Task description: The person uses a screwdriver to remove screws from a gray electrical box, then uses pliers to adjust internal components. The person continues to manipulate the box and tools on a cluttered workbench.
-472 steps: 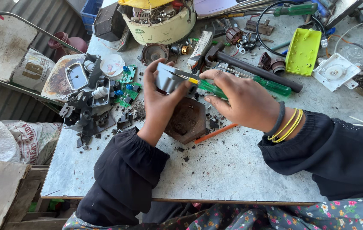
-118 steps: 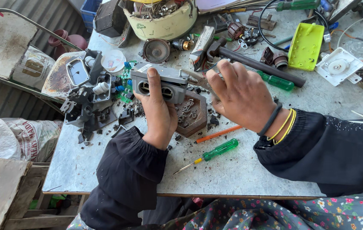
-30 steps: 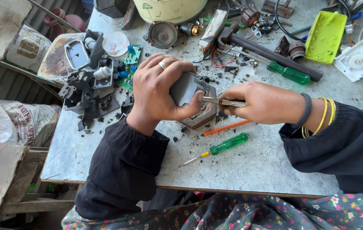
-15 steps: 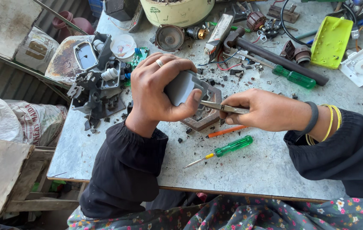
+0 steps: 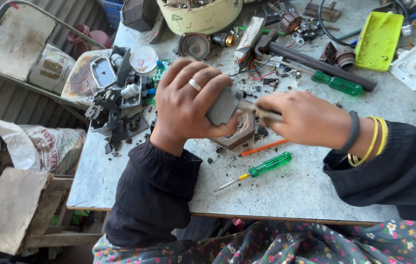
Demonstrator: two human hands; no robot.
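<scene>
My left hand (image 5: 188, 105), with a ring on one finger, grips a small grey metal part (image 5: 221, 105) above a brown wooden block (image 5: 241, 133). My right hand (image 5: 305, 119) holds a thin metal tool (image 5: 261, 111) whose tip presses into that grey part. A green-handled screwdriver (image 5: 261, 167) and an orange pencil-like stick (image 5: 262, 147) lie on the table just below my hands.
The marble-topped table (image 5: 315, 190) is littered with debris. A pile of dismantled grey parts (image 5: 117, 105) sits left, a cream bowl of scrap (image 5: 199, 17) at the back. A hammer (image 5: 315, 61), a second green screwdriver (image 5: 337, 84), and a yellow-green tray (image 5: 380, 34) lie at the right.
My right hand has pushed the tool closer into the grey part, and my left hand still clamps it. The green screwdriver, held earlier, lies on the table.
</scene>
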